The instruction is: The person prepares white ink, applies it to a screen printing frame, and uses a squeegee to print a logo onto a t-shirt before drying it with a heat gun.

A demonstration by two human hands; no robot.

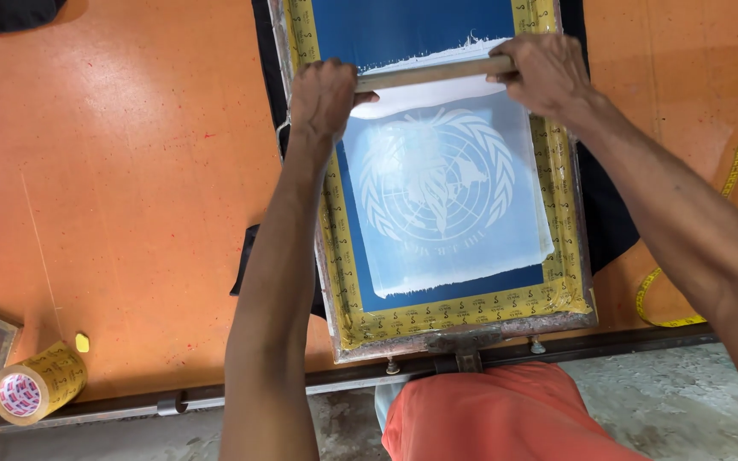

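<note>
Both forearms are reaching out; left hand [322, 94] and right hand [544, 72] are closing around the stiff, light squeegee [433, 72], gripping its ends, over the screen frame [348, 290].

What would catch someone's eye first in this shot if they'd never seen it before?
Mid-frame, the blue printing screen with its pale globe-and-wreath emblem, bordered in yellow tape, lies over dark cloth on the orange table. At its far end the left hand and right hand grip a wooden squeegee edged with white ink. A tape roll sits lower left.
</note>
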